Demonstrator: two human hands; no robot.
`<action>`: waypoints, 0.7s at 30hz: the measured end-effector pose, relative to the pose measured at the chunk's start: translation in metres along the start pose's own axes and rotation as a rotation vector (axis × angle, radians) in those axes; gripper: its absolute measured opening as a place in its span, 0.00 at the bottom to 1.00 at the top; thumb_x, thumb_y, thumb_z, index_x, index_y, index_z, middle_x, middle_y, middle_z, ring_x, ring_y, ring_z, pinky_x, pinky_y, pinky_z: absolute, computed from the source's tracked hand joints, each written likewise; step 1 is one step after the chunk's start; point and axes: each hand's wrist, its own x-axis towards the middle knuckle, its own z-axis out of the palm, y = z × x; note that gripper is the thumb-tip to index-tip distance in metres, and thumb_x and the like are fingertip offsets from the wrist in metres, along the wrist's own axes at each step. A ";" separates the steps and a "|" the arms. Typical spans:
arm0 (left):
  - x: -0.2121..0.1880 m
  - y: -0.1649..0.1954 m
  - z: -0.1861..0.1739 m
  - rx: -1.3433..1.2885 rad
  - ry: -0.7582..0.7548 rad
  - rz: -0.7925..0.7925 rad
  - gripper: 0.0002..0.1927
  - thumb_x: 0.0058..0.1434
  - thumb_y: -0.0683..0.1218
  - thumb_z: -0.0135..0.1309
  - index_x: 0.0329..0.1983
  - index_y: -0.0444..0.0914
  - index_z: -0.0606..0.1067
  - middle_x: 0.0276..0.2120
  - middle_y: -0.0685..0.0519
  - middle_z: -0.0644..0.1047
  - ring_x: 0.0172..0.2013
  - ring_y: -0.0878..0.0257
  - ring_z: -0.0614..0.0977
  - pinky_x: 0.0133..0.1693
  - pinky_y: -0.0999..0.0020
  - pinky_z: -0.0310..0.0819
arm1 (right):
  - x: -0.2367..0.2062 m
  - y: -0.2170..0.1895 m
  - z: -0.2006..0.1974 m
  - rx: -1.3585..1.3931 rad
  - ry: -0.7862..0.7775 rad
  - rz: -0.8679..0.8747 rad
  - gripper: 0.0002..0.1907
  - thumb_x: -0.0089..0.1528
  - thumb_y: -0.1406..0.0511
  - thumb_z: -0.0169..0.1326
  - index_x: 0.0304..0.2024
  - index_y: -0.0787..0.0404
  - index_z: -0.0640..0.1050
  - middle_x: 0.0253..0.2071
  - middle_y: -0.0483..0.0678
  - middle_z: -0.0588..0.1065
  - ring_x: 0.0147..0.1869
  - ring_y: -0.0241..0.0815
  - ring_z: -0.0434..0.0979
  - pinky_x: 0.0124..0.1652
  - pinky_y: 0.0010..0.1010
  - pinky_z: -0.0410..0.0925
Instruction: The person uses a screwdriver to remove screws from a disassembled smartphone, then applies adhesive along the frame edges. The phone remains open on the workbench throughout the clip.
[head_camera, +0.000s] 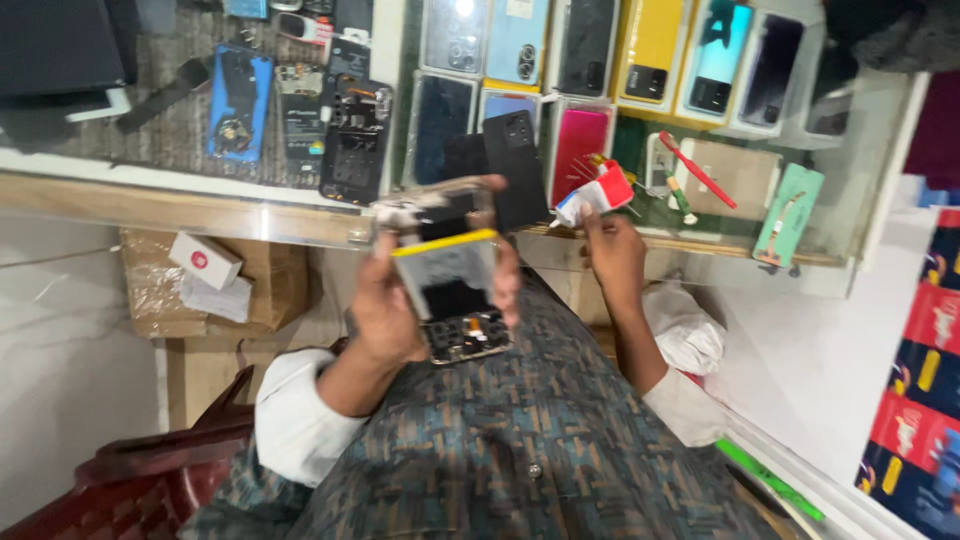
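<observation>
My left hand (392, 305) grips an opened phone (448, 272) with its back cover off. A yellow-edged battery and the circuit board at the bottom end show. The phone is held upright over my lap, just below the counter edge. My right hand (612, 255) pinches a small red and white glue tube (598, 194) a little to the right of the phone, with the tube's tip pointing left. The image is motion-blurred, so fine detail is unclear.
A glass counter (250, 215) ahead holds several phones, back covers and boxes (650, 45), a blue phone frame (240, 100), a red tool (697, 170) and a green part (790, 212). Cardboard boxes (230, 290) sit under it at left. A white bag (688, 330) lies at right.
</observation>
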 end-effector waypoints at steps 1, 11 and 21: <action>0.001 -0.001 0.002 0.008 -0.009 -0.025 0.52 0.67 0.69 0.51 0.81 0.33 0.50 0.41 0.38 0.75 0.41 0.53 0.80 0.44 0.56 0.78 | -0.001 -0.009 0.004 -0.095 0.067 -0.046 0.25 0.67 0.47 0.59 0.42 0.64 0.79 0.28 0.57 0.83 0.35 0.46 0.84 0.41 0.33 0.70; 0.003 -0.004 0.019 0.085 -0.148 -0.149 0.53 0.68 0.66 0.54 0.82 0.33 0.45 0.47 0.42 0.74 0.45 0.58 0.80 0.46 0.63 0.79 | 0.016 0.002 0.022 0.535 0.105 -0.323 0.17 0.67 0.59 0.64 0.50 0.64 0.77 0.39 0.49 0.81 0.39 0.46 0.81 0.38 0.35 0.72; 0.007 0.007 0.027 0.284 -0.206 -0.249 0.58 0.65 0.70 0.53 0.83 0.36 0.40 0.43 0.42 0.77 0.43 0.59 0.81 0.49 0.63 0.78 | -0.076 -0.029 -0.123 1.368 -0.424 -0.561 0.24 0.75 0.53 0.47 0.56 0.70 0.74 0.26 0.56 0.73 0.20 0.36 0.67 0.21 0.23 0.62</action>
